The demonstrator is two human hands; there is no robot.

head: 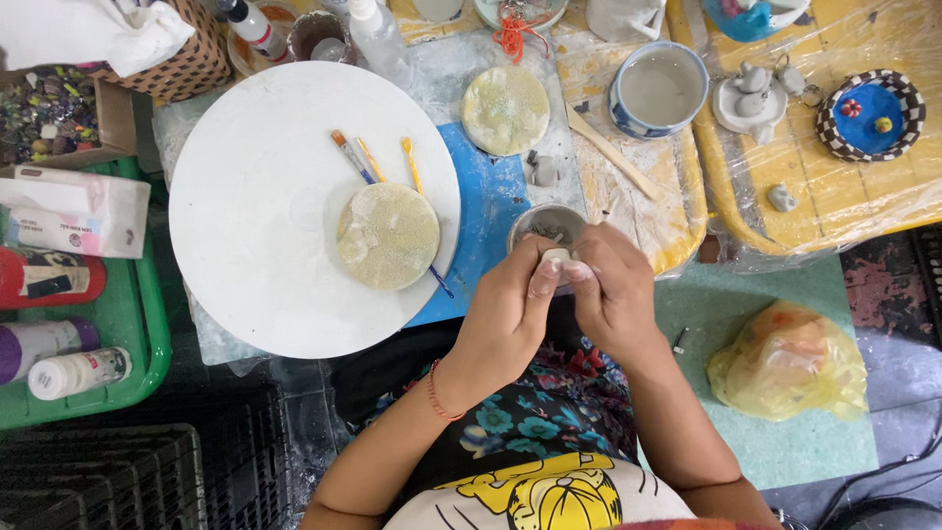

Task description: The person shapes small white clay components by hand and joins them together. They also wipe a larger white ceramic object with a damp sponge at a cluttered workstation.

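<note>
Two hands logged: my left hand (510, 304) and right hand (610, 290), fingers pinched shut together on one small pale clay piece (555, 257) above a small metal cup (546, 226). I judged it light, soft, easily dented; grip by edges.

A small pale lump of clay (556, 257), rounded and smooth, is pinched between fingertips just above a small cup.

matt pale clay lump (555, 257), smooth white round board (265, 196), crinkled glossy plastic sheet (834, 211), glazed ceramic cup (659, 88)
</note>
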